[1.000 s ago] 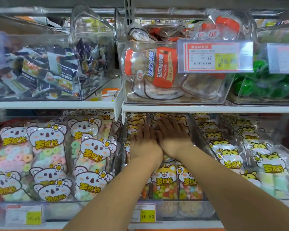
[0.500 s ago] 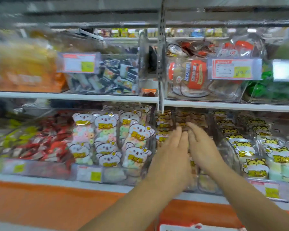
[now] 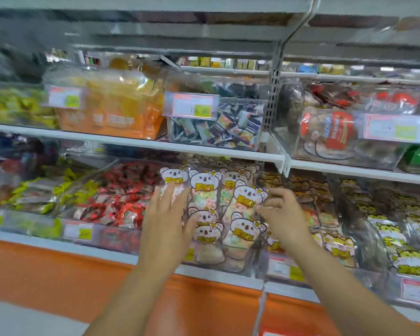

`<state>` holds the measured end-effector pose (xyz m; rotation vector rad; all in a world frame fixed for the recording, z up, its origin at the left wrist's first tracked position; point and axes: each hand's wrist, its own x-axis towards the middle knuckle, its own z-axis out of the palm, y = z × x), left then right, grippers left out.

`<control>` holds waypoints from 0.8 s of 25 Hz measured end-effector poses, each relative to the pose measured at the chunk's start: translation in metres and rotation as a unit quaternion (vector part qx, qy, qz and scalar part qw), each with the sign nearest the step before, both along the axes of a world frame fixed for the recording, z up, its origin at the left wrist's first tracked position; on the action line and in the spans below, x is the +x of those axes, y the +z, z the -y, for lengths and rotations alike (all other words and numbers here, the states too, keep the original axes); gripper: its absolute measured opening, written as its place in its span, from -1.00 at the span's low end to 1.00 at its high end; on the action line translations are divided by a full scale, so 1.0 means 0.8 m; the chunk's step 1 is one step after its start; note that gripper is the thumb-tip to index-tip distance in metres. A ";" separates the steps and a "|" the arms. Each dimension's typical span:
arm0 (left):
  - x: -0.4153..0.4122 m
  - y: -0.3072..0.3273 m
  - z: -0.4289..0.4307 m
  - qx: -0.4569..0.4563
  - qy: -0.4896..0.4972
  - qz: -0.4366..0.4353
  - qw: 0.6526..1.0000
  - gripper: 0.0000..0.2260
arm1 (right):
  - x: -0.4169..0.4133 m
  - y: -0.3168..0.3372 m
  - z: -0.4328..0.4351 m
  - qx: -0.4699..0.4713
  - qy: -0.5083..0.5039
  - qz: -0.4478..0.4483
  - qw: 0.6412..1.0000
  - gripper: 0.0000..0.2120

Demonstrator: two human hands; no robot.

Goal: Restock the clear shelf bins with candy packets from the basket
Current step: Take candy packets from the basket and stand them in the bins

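Observation:
Pastel candy packets with white koala faces (image 3: 205,190) stand packed in a clear bin (image 3: 230,265) on the lower shelf. My left hand (image 3: 169,221) lies on the bin's left packets, fingers straight and spread. My right hand (image 3: 283,214) is at the bin's right side. Its fingers are curled, and thumb and forefinger pinch the edge of a koala packet (image 3: 246,198). Motion blur softens the view. No basket is in sight.
A bin of yellow tiger-face packets (image 3: 335,248) sits right of the koala bin, and one of red-wrapped sweets (image 3: 121,197) left of it. The white upper shelf (image 3: 155,144) overhangs with more bins and price tags. An orange plinth (image 3: 58,275) runs below.
Both hands left the tiger-packet bin and shifted left to the koala bin. The view pulled back and panned left. My right fingers went from straight to curled.

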<state>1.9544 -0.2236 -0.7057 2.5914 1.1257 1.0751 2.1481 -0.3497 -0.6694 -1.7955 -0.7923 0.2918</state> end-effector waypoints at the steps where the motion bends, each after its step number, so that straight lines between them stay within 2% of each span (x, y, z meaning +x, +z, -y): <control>1: 0.002 -0.003 -0.007 -0.008 -0.002 -0.019 1.000 -0.47 | 0.002 0.003 -0.009 0.015 -0.007 0.010 1.000 -0.63; 4: 0.015 -0.008 -0.026 -0.009 -0.008 -0.080 0.997 -0.49 | 0.005 0.016 -0.036 0.040 -0.010 0.052 0.998 -0.78; 8: 0.025 -0.019 -0.035 -0.014 -0.013 -0.144 0.989 -0.49 | 0.008 0.009 -0.057 -0.003 -0.007 0.058 0.998 -0.75; 13: 0.021 -0.019 -0.038 -0.016 -0.026 -0.107 0.994 -0.50 | 0.012 0.007 -0.056 0.062 -0.007 -0.067 0.996 -0.78; 16: 0.023 -0.013 -0.036 -0.020 -0.021 -0.091 0.995 -0.48 | 0.020 0.019 -0.065 0.038 -0.022 -0.118 0.992 -0.66; 20: 0.031 -0.006 -0.033 -0.038 -0.024 -0.082 0.996 -0.48 | 0.024 0.031 -0.079 0.040 -0.029 -0.161 0.986 -0.76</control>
